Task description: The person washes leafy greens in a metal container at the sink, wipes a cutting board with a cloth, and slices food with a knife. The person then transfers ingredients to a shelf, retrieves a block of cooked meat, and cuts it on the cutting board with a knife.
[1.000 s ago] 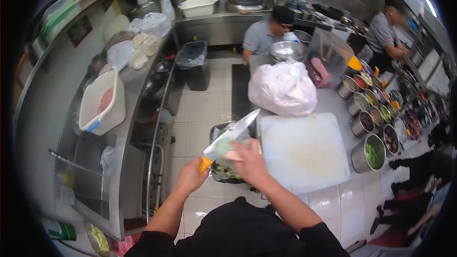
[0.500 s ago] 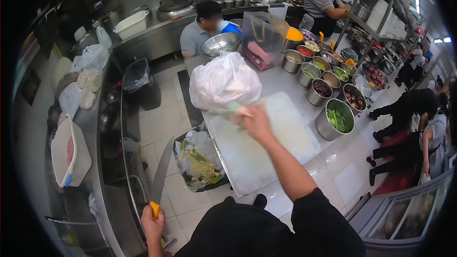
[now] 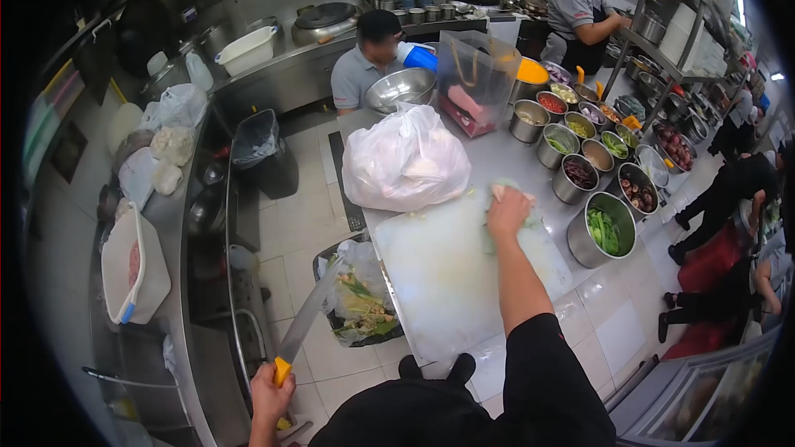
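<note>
My left hand [image 3: 271,397] is wrapped round the yellow handle of a large knife [image 3: 308,319], held low beside the table with its blade pointing up and away. My right hand [image 3: 508,212] presses a pale green cloth [image 3: 490,237] onto the right part of a white cutting board [image 3: 435,273]. The cloth is partly covered by my hand and slightly blurred. A few small scraps lie near the board's far edge. Just beyond the board sits a full white plastic bag [image 3: 406,161], tied at the top.
Below the table's left edge stands a lined bin [image 3: 356,290] of vegetable scraps. A steel pot of green vegetables [image 3: 603,236] and several smaller ingredient pots are on the right. A clear plastic box [image 3: 476,83] stands behind. A co-worker [image 3: 364,70] is across the table.
My right hand has moved the cloth rightward and down onto the board. The knife in my left hand has tilted, its tip shifting right over the scrap bin. The camera view has shifted slightly.
</note>
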The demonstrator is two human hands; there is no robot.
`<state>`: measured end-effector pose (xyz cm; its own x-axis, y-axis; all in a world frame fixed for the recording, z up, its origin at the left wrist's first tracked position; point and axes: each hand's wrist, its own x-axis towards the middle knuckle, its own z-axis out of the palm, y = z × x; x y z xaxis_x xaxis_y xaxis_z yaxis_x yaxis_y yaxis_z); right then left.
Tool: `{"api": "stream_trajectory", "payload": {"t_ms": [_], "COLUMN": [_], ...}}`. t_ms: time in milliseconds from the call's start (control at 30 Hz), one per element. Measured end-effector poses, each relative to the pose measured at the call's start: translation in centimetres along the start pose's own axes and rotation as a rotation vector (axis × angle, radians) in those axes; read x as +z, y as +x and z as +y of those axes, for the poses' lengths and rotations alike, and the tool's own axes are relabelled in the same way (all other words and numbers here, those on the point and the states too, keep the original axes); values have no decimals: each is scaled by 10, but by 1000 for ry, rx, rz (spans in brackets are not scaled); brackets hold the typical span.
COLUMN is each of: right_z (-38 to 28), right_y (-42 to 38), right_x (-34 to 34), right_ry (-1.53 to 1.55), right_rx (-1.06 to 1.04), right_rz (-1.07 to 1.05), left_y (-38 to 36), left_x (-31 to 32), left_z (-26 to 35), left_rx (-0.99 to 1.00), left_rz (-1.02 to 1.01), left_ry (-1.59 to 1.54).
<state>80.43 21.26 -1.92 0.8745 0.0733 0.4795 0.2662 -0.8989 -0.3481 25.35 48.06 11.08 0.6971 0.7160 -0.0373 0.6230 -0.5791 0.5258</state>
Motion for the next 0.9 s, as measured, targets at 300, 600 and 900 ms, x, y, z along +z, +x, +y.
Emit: {"api": "stream_trajectory", "payload": {"t_ms": [300, 600, 900], "right_z": [-231, -89, 86], "right_y": [-129, -91, -128], "right_x": [-37, -194, -149], "right_ry": [501, 878, -101], "right_rx": [-654, 7, -38], "right_rz": [-684, -700, -11], "left_y": [17, 38, 56], "left_x": [10, 5, 53], "left_z": [1, 16, 31], "left_rx": [11, 50, 116], "left_rz": [86, 65, -147], "left_ry": [-247, -318, -231]}}
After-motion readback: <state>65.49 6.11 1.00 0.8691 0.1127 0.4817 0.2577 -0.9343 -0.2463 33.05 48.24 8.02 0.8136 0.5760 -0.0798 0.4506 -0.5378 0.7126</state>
